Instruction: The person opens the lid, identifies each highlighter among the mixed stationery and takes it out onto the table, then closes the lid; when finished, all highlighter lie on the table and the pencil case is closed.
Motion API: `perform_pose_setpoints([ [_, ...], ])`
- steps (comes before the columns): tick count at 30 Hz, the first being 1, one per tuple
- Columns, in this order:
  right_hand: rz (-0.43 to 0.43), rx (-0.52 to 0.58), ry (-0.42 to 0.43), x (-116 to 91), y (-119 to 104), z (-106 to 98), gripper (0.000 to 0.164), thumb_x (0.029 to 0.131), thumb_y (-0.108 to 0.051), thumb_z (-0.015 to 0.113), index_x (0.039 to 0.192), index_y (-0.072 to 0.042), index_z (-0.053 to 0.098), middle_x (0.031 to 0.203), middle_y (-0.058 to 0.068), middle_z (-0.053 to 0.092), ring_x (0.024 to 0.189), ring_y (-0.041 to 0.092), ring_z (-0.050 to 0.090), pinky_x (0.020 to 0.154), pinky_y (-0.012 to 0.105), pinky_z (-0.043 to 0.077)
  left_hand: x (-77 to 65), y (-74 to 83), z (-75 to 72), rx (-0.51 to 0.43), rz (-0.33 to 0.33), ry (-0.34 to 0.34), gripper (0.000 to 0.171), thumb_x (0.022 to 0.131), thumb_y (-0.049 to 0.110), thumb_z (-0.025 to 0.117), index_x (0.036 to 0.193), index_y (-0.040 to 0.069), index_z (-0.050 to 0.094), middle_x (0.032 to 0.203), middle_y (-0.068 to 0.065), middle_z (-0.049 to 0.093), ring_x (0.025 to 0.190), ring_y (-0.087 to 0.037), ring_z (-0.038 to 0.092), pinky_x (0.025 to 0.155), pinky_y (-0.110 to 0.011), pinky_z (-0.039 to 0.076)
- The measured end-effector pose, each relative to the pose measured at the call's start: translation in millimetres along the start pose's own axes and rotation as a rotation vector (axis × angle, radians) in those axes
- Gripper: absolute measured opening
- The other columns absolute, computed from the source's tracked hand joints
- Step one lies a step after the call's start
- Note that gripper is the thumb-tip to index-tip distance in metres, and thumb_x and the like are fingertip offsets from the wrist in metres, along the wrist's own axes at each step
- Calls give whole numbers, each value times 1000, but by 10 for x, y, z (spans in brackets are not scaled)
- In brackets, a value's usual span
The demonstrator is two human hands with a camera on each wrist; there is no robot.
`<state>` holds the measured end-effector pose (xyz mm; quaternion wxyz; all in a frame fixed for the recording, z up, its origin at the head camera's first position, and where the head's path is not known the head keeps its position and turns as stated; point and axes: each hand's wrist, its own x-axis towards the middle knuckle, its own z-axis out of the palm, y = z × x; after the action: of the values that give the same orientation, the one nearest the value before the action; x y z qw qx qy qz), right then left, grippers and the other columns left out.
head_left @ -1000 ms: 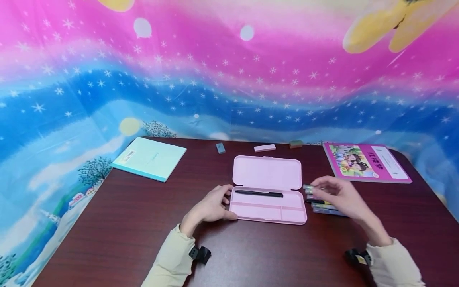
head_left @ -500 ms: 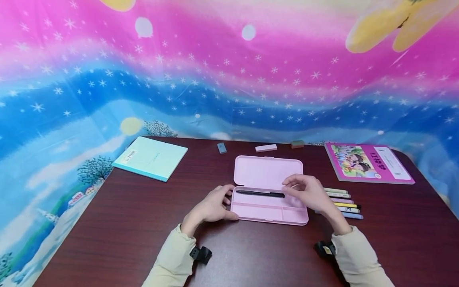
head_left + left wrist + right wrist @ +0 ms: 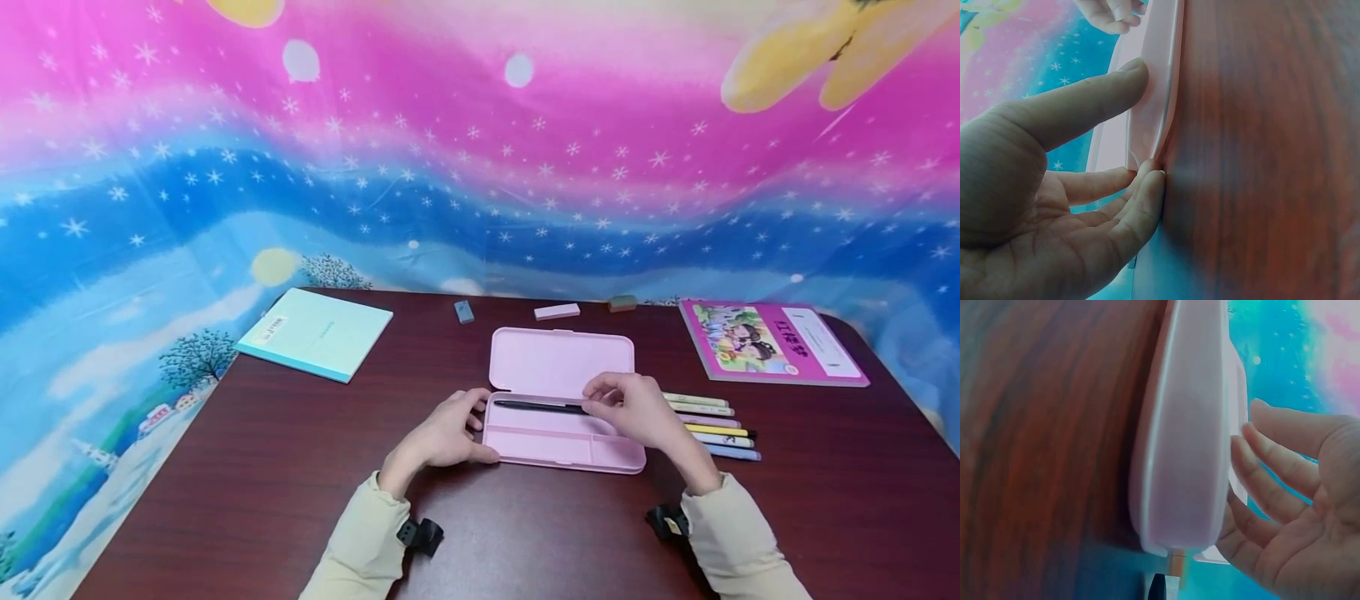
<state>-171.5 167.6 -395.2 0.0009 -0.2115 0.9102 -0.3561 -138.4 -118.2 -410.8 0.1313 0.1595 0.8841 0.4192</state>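
Observation:
A pink pencil case (image 3: 540, 446) lies open on the table, its lid (image 3: 558, 358) folded back. My left hand (image 3: 444, 433) grips its left end, the thumb along the front and fingers at the corner, as the left wrist view shows. In the long rear compartment lies a black pen (image 3: 536, 406). My right hand (image 3: 637, 408) hovers over the case's right part, its fingertips at the pen's right end and covering it. The right wrist view shows those fingers loosely bent beside the case wall (image 3: 1188, 444), with no pen visible between them.
Several coloured markers (image 3: 720, 432) lie right of the case, partly behind my right hand. Behind stand a blue eraser (image 3: 464, 312), a pink eraser (image 3: 557, 312) and a green-brown eraser (image 3: 622, 304). A mint notebook (image 3: 322, 333) lies back left, a pink book (image 3: 772, 342) back right.
My right hand has moved left from the markers to above the case, then lowered to the pen's right end, uncovering the markers' right ends. The left hand has stayed on the case.

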Motion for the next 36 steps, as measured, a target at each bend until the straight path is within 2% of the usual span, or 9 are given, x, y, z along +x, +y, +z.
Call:
perform_pose_setpoints([
  [4,-29,-73,-57,-7,-12,-5,7,82,-8,74,89,-6,72,78,-1,68,69,11,59,64,28,49,2,-6,4,-5,7,8,78,68,13,86,132,-5,44,108,-12,51,91,-19,57,79,-31,50],
  [10,-57,-183,-80,-5,-20,-8,7,79,-3,75,85,-7,75,79,1,70,70,11,57,66,32,49,13,-6,5,-8,9,17,79,67,12,87,132,-4,44,110,-13,51,92,-20,56,78,-29,50],
  [18,26,-229,-116,-19,-54,2,13,75,-1,79,86,-6,74,72,-2,64,66,12,51,63,30,45,3,6,-3,6,3,9,77,69,13,86,132,-3,45,110,-12,51,93,-19,55,79,-30,50],
  [23,41,-271,-125,-26,-65,0,14,74,-1,80,86,-5,75,76,2,66,67,14,52,62,30,46,7,17,-5,5,5,15,78,68,12,86,132,-4,45,113,-13,51,93,-20,55,78,-29,50],
  [31,7,-314,-124,-15,-67,3,7,79,-1,75,84,-5,74,76,3,64,68,14,53,64,33,48,9,28,-10,6,7,23,79,68,13,86,132,-5,45,116,-14,51,94,-20,56,78,-28,50],
  [36,-37,-275,-123,-22,-59,-11,5,81,-2,72,85,-5,72,75,0,63,67,12,54,63,32,47,-5,17,-1,5,2,20,78,68,14,86,132,-4,45,114,-13,51,94,-20,56,79,-29,49],
])
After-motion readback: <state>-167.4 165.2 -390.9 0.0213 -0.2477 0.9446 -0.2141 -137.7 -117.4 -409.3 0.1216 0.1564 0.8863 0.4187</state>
